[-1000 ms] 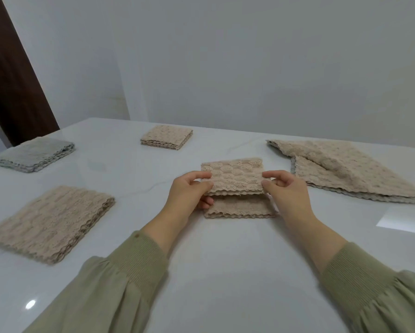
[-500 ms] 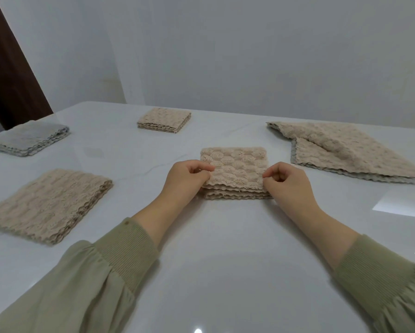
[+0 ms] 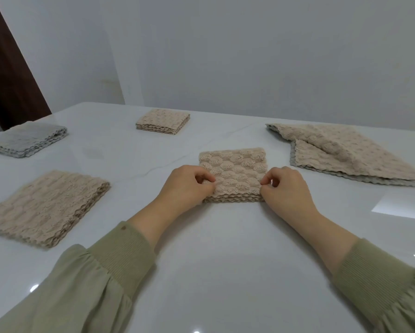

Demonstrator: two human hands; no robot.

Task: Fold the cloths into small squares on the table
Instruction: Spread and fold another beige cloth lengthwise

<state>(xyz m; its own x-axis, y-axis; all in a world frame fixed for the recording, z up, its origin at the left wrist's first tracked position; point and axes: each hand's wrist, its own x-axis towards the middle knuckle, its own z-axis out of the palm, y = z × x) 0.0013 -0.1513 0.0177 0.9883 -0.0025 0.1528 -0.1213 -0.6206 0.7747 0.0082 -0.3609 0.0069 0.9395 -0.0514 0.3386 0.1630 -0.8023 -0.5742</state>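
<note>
A beige textured cloth lies folded into a small square in the middle of the white table. My left hand pinches its near left corner and my right hand pinches its near right corner, both pressing the layered edge down on the table. Another small beige folded square sits farther back. A larger beige cloth, folded only to a wide rectangle, lies at the left. A loosely spread beige cloth with a grey underside lies at the right.
A folded grey cloth rests at the far left edge of the table. A pale wall stands right behind the table, with a dark brown door panel at the left.
The top half of the middle cloth, held up a second ago, has been brought down toward me onto the lower half. Both hands now hold the closed edge flat.
</note>
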